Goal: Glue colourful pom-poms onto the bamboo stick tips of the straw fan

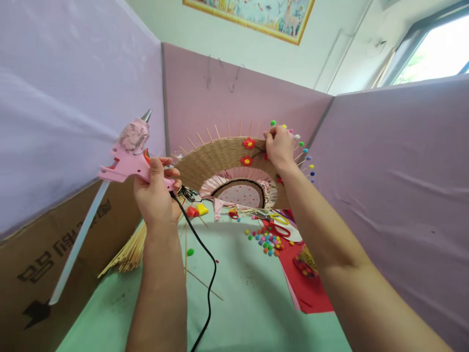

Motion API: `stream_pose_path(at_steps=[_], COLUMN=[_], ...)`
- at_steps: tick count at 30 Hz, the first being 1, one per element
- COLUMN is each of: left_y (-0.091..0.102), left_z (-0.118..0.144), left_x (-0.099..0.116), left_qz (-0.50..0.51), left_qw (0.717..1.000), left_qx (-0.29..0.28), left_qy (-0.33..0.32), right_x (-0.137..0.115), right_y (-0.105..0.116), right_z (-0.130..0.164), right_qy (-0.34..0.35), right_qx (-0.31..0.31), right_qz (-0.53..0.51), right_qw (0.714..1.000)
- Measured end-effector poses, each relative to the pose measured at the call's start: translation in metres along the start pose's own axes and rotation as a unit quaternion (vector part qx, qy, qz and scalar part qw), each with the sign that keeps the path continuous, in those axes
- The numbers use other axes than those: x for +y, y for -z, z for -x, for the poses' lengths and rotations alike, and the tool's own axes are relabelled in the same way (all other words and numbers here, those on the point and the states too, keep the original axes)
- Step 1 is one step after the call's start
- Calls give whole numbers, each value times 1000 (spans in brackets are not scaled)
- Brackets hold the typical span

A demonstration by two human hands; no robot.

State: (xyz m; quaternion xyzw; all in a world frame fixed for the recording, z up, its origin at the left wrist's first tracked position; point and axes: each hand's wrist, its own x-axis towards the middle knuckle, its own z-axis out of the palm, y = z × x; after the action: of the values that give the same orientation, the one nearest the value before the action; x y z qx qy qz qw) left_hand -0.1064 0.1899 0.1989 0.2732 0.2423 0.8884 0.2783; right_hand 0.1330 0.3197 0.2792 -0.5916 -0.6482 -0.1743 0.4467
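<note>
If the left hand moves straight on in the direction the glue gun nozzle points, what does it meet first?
Probably the lilac partition wall: the left hand aims the pink glue gun up and away. Depth is unclear.

Black printed characters and a black arrow-like mark on the brown cardboard panel (54, 254) at left, seen upside down, not readable

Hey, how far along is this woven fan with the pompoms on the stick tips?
Done: the woven fan carries two red flowers, and pompoms cap the stick tips on its right side. In hand: the left hand grips the pink glue gun; the right hand pinches at a tip near the top. Left: the sticks on the left look bare, and loose pompoms lie on the table.
</note>
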Motion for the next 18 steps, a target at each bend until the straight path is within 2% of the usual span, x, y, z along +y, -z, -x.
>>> stream_pose_path(at_steps=[4,10,14,18], left_y=[9,34,48,50], left_z=[-6,6,18,21], left_x=[-20,-64,-87,-98], left_qz=[-27,-66,-70,-59], left_qw=[999,994,993,994], left_qx=[41,85,75,41], left_qy=[-3,34,65,88], right_x=[2,4,4,3], right_y=[-4,-29,-39,-40], right_z=[18,63,79,83], right_qy=[16,35,38,40], right_qx=[-42,-86,-97,-96], right_qz=[13,25,20,9], right_qw=[999,995,994,995])
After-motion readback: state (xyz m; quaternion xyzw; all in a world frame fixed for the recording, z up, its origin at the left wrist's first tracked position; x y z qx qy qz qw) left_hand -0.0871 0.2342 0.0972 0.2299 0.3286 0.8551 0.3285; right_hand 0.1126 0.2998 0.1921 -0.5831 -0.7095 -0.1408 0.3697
